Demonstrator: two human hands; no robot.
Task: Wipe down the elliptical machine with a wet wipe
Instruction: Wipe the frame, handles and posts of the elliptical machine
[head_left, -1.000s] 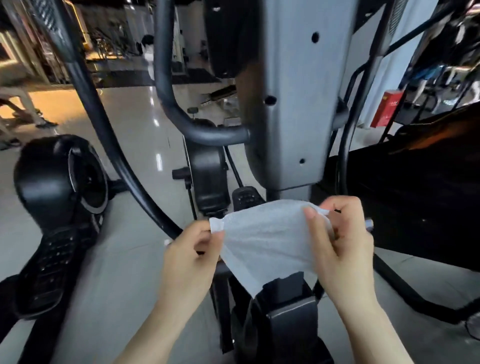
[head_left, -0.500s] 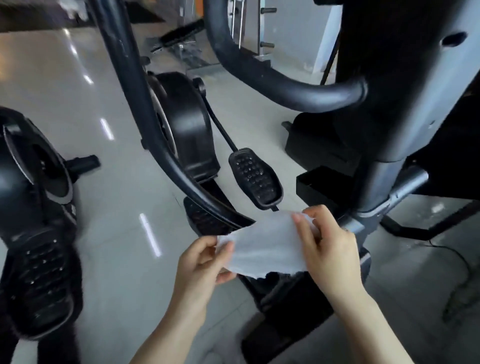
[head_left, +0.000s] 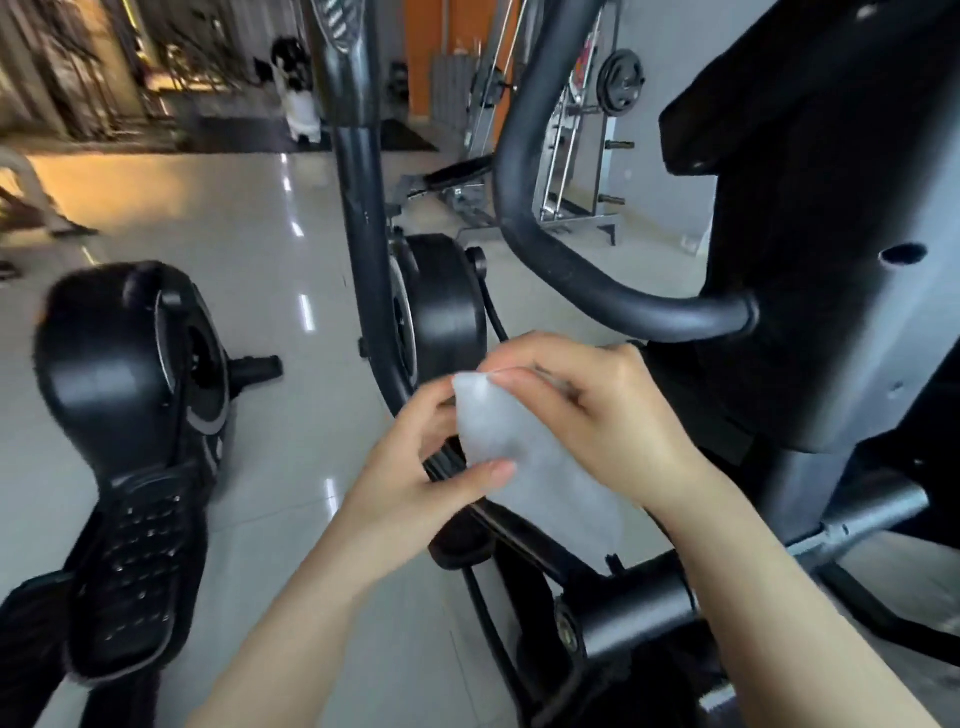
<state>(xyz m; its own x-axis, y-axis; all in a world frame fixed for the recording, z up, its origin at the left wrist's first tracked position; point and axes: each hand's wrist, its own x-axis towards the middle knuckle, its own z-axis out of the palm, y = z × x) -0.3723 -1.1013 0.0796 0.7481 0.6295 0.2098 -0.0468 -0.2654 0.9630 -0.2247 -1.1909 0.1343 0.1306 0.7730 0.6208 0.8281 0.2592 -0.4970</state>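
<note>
Wet wipe (head_left: 524, 457): white, partly folded, held up between both our hands in front of the elliptical machine (head_left: 810, 291); its lower edge hangs loose toward the machine's base and touches no part of the frame that we can see.
Left hand (head_left: 415, 483): fingers curled, thumb and forefinger pinching the wipe's left edge.
Right hand (head_left: 608, 415): comes over the top, fingers bent round the upper corner of the wipe and grasping it.
Elliptical machine: grey upright column at right, with a curved black handlebar (head_left: 566, 260) joining it; black flywheel housing (head_left: 447, 312) behind our hands, a swing arm (head_left: 358, 208) running up the middle.
Neighbouring machine: a second black unit with a studded pedal (head_left: 135, 577) stands at left, well apart from the wipe.
Floor (head_left: 260, 270): pale glossy tiles with reflected light streaks.
Background: weight rack (head_left: 587, 156) and bench by the far wall, blurred.
Step in hand: we judge the wipe is being folded or bunched into a pad before use.
Done so far: wipe in hand and readied; no wet streaks or wiped patches that we can make out on the machine.
Left to do: as far as we can judge, all the wiping itself, handlebar, column, pedals.
</note>
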